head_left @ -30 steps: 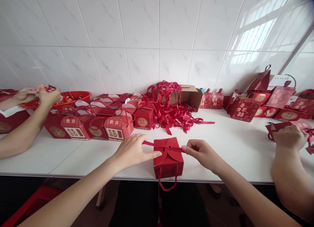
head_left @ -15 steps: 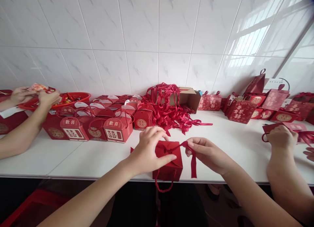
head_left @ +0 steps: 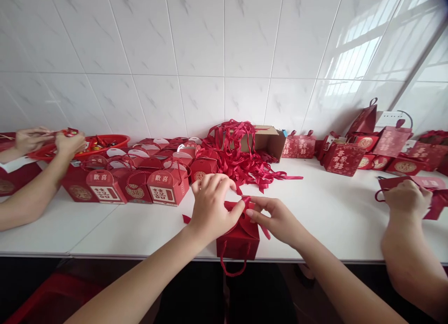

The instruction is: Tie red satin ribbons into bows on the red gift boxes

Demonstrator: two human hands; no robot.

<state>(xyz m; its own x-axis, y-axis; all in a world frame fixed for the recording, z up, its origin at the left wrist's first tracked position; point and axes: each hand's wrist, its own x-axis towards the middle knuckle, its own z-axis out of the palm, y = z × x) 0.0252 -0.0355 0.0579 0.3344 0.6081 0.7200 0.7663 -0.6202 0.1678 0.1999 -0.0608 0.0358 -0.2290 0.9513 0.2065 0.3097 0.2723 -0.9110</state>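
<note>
A small red gift box [head_left: 238,242] with a cord handle stands at the front edge of the white table [head_left: 332,217]. Over its top, my left hand [head_left: 212,207] and my right hand [head_left: 276,219] meet, both pinching a red ribbon [head_left: 247,202] laid across the lid. One loose ribbon end [head_left: 186,218] pokes out left of my left hand, another hangs by my right hand. My fingers hide most of the lid.
Rows of closed red gift boxes [head_left: 140,175] stand at the left. A heap of red ribbons [head_left: 245,161] spills from a cardboard box [head_left: 269,140]. More red boxes and bags [head_left: 367,149] sit at right. One person's hands [head_left: 66,144] work by a red basin; another's hand [head_left: 406,200] holds a bag.
My hands have come together over the box top, from holding the ribbon stretched apart to folding it at the centre. The person at left has lowered their hands slightly.
</note>
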